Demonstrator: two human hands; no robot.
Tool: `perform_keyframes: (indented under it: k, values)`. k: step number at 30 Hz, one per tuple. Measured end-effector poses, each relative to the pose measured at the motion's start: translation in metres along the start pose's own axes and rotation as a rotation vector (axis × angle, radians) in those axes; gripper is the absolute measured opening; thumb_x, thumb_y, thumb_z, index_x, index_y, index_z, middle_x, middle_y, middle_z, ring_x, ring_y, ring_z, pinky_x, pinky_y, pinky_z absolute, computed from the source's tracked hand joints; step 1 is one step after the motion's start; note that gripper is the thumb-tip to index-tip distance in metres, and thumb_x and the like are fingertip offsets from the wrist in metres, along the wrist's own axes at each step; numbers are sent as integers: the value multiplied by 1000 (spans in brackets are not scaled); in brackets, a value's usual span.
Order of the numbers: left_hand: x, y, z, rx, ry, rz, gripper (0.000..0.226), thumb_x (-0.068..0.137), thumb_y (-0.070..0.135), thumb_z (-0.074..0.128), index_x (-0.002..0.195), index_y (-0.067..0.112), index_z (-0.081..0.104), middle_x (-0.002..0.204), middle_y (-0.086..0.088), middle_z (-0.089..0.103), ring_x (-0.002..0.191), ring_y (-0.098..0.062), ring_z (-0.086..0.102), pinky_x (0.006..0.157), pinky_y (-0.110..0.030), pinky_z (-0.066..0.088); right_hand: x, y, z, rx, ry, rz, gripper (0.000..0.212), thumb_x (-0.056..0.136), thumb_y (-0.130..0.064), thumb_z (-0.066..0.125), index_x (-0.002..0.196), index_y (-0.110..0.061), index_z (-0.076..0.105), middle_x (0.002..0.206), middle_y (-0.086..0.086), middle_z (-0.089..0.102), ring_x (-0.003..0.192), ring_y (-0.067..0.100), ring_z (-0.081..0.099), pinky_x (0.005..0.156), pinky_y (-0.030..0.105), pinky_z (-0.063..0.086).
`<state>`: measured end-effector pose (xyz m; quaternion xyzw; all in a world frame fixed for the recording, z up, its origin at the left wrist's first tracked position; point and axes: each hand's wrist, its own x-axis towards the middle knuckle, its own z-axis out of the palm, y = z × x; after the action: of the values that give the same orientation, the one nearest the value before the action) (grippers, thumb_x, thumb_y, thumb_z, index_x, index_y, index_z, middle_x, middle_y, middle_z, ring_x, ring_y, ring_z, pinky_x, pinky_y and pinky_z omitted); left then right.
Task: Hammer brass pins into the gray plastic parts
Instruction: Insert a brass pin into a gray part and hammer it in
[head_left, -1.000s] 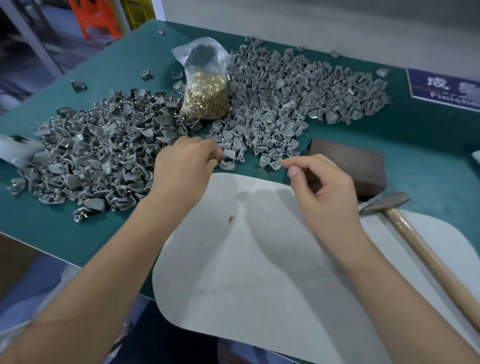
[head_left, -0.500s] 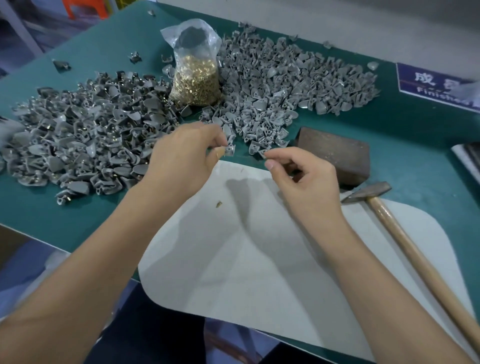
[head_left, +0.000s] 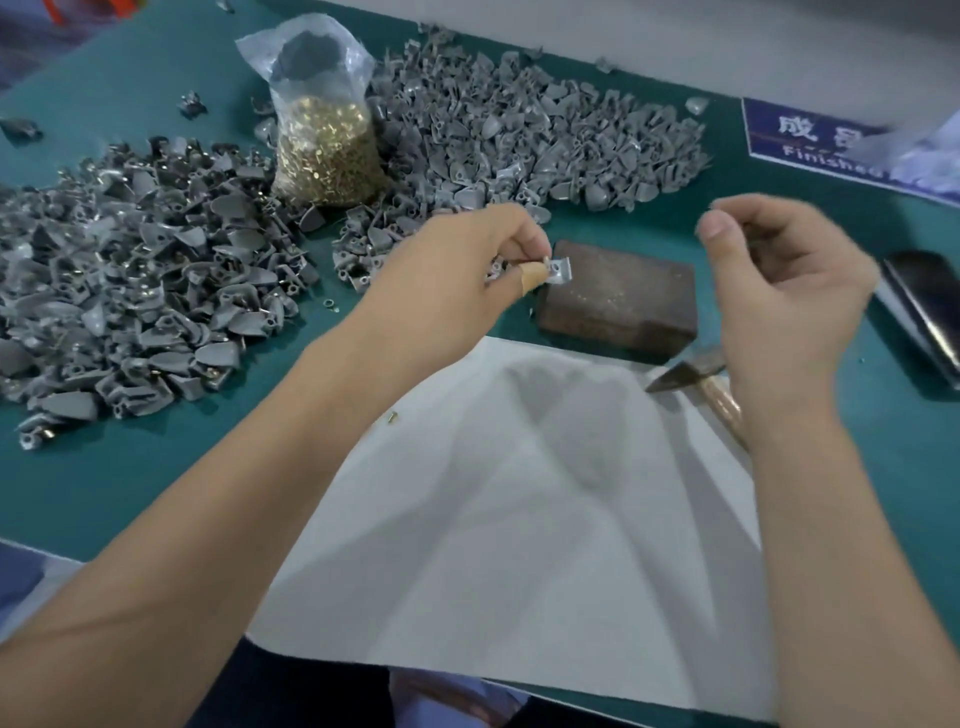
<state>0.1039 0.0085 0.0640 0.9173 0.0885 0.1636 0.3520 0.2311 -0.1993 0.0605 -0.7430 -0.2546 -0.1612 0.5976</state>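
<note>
A small gray plastic part (head_left: 558, 271) sits at frame centre, pinched between thumb and fingertips of the left hand (head_left: 452, 291), over the near-left edge of the brown block (head_left: 621, 301). The right hand (head_left: 784, 296), right of centre, hovers with fingers curled, thumb up; whether it holds anything I cannot tell. Below it lies the hammer (head_left: 685, 371) on a white mat (head_left: 519, 545). A bag of brass pins (head_left: 327, 150) stands upper left between heaps of gray parts (head_left: 130, 280).

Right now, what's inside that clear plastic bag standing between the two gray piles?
The clear plastic bag is filled in its lower half with small brass pins. Its upper part looks empty, with something dark showing through. How deep the pins go, or what lies beneath them, is hidden.
</note>
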Motion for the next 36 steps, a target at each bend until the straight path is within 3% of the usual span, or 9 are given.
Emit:
perform_keyframes:
  k: [4, 9, 11, 14, 16, 22, 28, 32, 36]
  values:
    - [18, 5, 24, 28, -25, 68, 4, 98, 33, 64, 101, 35, 66, 86, 22, 55, 74, 20, 45, 64, -9, 30, -7, 10, 9, -39, -175, 44, 9, 92, -14, 72, 98, -19, 76, 91, -1, 77, 86, 15, 72, 79, 32, 57]
    - [35, 2, 43, 67, -70, 130, 12, 97, 33, 66, 105, 28, 73, 95, 11, 59, 80, 0, 44, 74, -26, 39, -6, 17, 7, -163, -239, 10, 6, 90, -15, 73, 92, -21, 76, 87, -13, 72, 83, 6, 64, 78, 19, 46]
    - [36, 0, 46, 49, -53, 144, 12, 96, 32, 68, 104, 28, 75, 96, 10, 62, 85, -4, 46, 78, -33, 43, -8, 17, 11, -210, -280, -19, 8, 89, -15, 75, 90, -22, 77, 88, -12, 71, 86, 9, 62, 81, 23, 46]
    - [33, -3, 51, -8, 13, 139, 12, 94, 30, 70, 104, 27, 76, 97, 10, 64, 96, -11, 55, 84, -38, 48, -12, 17, 19, -276, -331, -47, 6, 86, -18, 78, 89, -24, 79, 88, -6, 71, 90, 18, 62, 87, 40, 48]
    - [31, -4, 53, -32, 50, 132, 13, 93, 30, 72, 104, 26, 77, 98, 11, 64, 97, -11, 56, 86, -38, 49, -14, 17, 22, -292, -314, -24, 7, 86, -20, 79, 90, -25, 80, 88, -4, 69, 91, 19, 60, 87, 46, 47]
    - [28, -4, 58, -90, 106, 117, 10, 92, 29, 74, 101, 25, 79, 95, 11, 62, 93, -7, 54, 80, -30, 46, -12, 14, 23, -347, -328, 3, 10, 88, -21, 76, 87, -30, 81, 75, -11, 58, 82, 17, 55, 82, 48, 47]
    - [29, -6, 60, -121, 118, 110, 8, 92, 29, 75, 98, 28, 80, 87, 10, 59, 86, -9, 51, 75, -30, 43, -12, 12, 28, -397, -304, 103, 11, 86, -28, 73, 80, -36, 78, 57, -13, 48, 64, 12, 50, 61, 35, 45]
    - [28, -7, 60, -120, 125, 120, 9, 92, 31, 75, 99, 28, 80, 87, 9, 59, 88, -11, 52, 76, -33, 45, -12, 11, 29, -346, -277, 143, 15, 84, -29, 75, 90, -43, 76, 56, -17, 49, 61, 10, 47, 59, 31, 41]
    - [29, -8, 60, -131, 123, 114, 11, 92, 32, 75, 101, 27, 80, 87, 8, 60, 89, -15, 54, 78, -37, 47, -15, 9, 33, -325, -239, 123, 10, 86, -23, 76, 83, -32, 81, 59, -7, 47, 65, 16, 50, 62, 38, 47]
